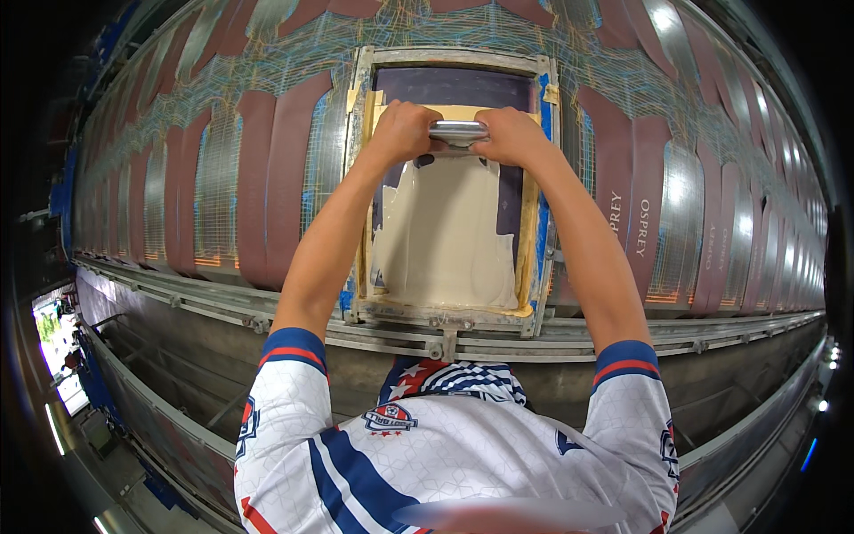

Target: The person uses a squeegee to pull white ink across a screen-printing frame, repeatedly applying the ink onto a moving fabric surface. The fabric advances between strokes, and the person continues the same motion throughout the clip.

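My left hand (406,132) and my right hand (511,136) are both closed round the metal handle of a squeegee (459,131). They grip it near its two ends, toward the far part of a screen-printing frame (454,59). A thick layer of cream-coloured ink (445,231) covers much of the dark purple mesh (454,86) between the squeegee and the frame's near side. Ragged edges of ink show at the left and right. Tan and blue tape lines the frame's inner sides. The squeegee's blade is mostly hidden by my hands and the handle.
The frame sits on a long printing table (213,182) streaked with coloured lines. Rows of maroon cut pieces (258,178) lie on both sides, some with pale lettering at the right. A metal rail (560,351) runs along the table's near edge, just ahead of my body.
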A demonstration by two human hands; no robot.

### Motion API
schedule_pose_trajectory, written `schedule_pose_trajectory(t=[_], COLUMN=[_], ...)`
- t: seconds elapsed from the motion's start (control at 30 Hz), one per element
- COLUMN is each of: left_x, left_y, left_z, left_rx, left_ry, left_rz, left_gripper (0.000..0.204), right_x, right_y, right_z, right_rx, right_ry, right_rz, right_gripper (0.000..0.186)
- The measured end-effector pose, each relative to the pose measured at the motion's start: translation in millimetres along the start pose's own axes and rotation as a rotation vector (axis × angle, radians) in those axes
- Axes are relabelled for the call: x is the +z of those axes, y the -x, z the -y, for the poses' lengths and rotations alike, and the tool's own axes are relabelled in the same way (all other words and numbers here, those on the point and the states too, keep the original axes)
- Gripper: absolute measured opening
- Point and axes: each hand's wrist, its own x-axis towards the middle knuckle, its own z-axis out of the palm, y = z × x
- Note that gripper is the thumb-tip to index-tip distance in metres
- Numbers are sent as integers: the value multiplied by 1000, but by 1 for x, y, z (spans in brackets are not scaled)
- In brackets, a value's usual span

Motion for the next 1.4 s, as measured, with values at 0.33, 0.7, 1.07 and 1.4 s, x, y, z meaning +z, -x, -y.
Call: schedule_pose_trajectory(t=[0.33,0.7,1.07,1.4], left_x=[6,-4,44,22], left_y=[3,171,216,123], left_z=[1,-84,-116,-64], left_rx=[55,-400,-734,-500], left_ry=[-50,-2,-127,-113], left_rz=[-12,28,-219,-247], left_gripper=[27,21,26,28], right_x=[12,50,211,214], right_y=[-10,153,382,376], right_z=[-6,15,-75,-73], right_rx=[-89,-92,571,534], right_ry=[75,-185,1,15], right_rz=[-92,-619,-832,-925], right_gripper=[24,43,35,33])
